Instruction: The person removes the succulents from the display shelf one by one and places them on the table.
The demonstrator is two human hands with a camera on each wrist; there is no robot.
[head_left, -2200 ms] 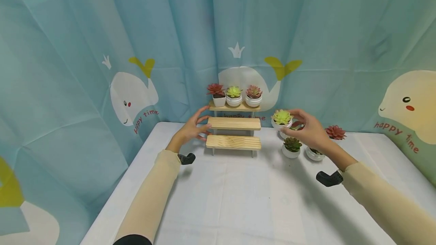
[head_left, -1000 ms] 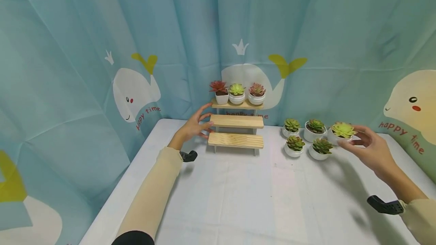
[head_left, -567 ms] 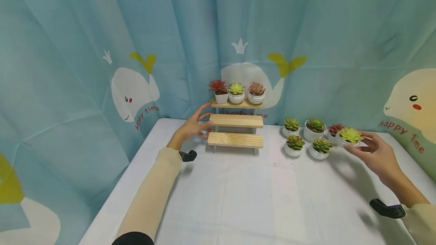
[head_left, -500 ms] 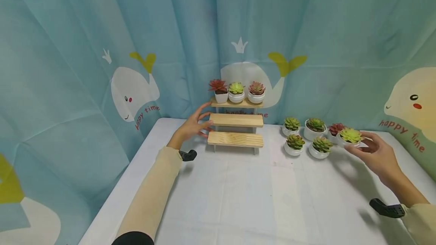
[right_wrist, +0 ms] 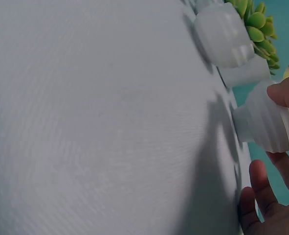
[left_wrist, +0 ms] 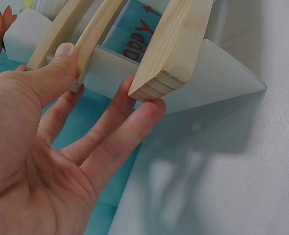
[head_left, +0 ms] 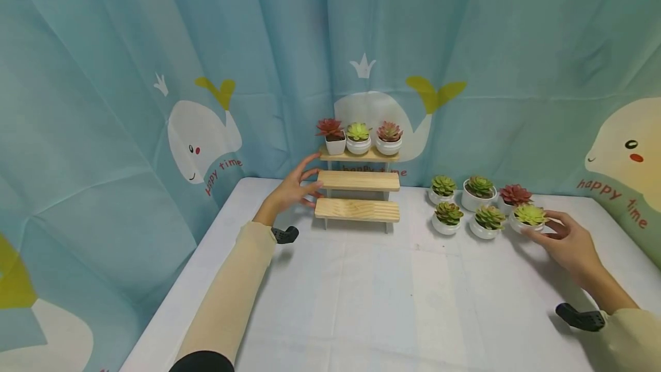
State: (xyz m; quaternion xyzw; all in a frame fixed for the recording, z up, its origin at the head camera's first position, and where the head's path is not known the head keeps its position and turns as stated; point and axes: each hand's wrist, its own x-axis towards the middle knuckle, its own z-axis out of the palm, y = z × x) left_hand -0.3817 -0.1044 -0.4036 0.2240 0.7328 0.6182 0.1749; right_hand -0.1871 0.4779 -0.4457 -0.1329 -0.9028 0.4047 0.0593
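Note:
My left hand (head_left: 293,191) is at the left end of a three-tier wooden display stand (head_left: 357,209). In the left wrist view its thumb lies on the middle board's end (left_wrist: 88,54), and two fingertips touch the bottom board's end (left_wrist: 161,81). On the far right, my right hand (head_left: 570,243) pinches a light-green potted succulent (head_left: 529,215) by its white pot (right_wrist: 269,120), thumb on one side and fingers on the other. This pot is upright, at or very near the tabletop. Behind it a red succulent (head_left: 514,194) has its pot partly hidden.
Several green potted succulents (head_left: 447,213) stand left of the held one. On the stand's top board are a red (head_left: 329,127), a light-green (head_left: 358,131) and a pink (head_left: 389,131) succulent. White cloth covers the table (head_left: 372,291); a blue curtain (head_left: 279,45) hangs behind.
My right hand has carried the light-green succulent from beside the stand to the far right, then lowered it in front of the red one. The left hand stays at the stand.

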